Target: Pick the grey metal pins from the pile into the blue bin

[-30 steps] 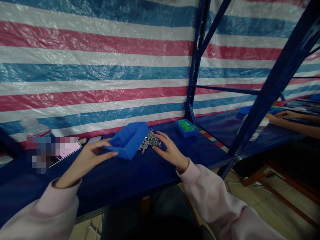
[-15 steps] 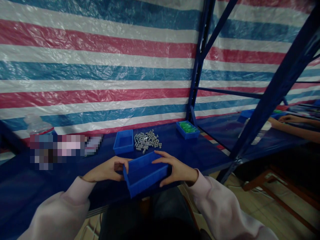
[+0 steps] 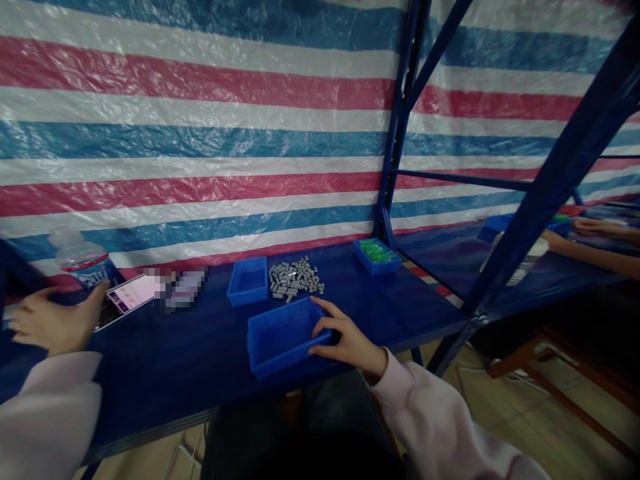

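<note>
A shallow blue plastic bin (image 3: 285, 365) sits at the front of the blue table with nothing visible inside. My right hand (image 3: 347, 339) grips its right end, thumb outside and fingers over the wall. Off to the left, my left hand (image 3: 60, 323) is open, fingers apart, beside a smartphone (image 3: 131, 293) with a lit screen and just in front of a plastic bottle (image 3: 90, 263). Behind the near bin stands a smaller blue bin (image 3: 249, 297), and right of that lies a pile of small metal cylinders and nut-like pieces (image 3: 295, 277).
A blue bin of green pieces (image 3: 376, 257) stands near the rack post (image 3: 393, 147). A blurred-out flat item (image 3: 186, 290) lies beside the phone. At far right another person's forearm (image 3: 595, 253) rests over the neighbouring table. A striped plastic sheet (image 3: 200, 147) hangs behind.
My left hand has let go of the near bin and moved left toward the phone and bottle. The bin, earlier tilted between both hands, now rests flatter on the table.
</note>
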A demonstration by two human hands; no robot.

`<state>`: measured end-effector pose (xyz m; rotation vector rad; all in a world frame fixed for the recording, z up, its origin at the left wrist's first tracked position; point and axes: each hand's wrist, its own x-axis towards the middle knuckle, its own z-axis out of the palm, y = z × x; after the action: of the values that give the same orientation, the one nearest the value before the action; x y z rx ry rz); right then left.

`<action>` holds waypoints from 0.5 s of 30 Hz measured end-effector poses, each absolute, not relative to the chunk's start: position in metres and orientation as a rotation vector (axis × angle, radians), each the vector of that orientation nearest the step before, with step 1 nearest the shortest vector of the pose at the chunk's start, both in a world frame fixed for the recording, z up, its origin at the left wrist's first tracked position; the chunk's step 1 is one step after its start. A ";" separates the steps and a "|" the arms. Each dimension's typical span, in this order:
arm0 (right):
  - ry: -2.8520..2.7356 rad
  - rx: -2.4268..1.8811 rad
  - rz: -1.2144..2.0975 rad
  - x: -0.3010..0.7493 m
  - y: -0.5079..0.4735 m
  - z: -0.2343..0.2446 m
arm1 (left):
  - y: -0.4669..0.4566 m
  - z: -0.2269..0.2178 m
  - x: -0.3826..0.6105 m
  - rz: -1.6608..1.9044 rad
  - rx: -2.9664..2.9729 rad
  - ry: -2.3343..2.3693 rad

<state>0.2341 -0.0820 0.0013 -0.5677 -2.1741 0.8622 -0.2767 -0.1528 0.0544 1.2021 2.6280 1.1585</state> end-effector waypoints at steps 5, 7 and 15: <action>-2.174 -0.564 0.874 0.234 -0.082 0.001 | -0.143 0.030 -0.308 1.263 0.801 3.035; -2.175 -0.560 0.872 0.234 -0.081 0.001 | -0.138 0.026 -0.308 1.139 0.890 2.981; -2.179 -0.565 0.859 0.234 -0.081 0.001 | -0.125 0.010 -0.316 1.161 0.829 3.098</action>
<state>0.2337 -0.0808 0.0014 -0.5654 -2.1792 0.8586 -0.3163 -0.1251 0.0101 0.8289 3.0979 1.1611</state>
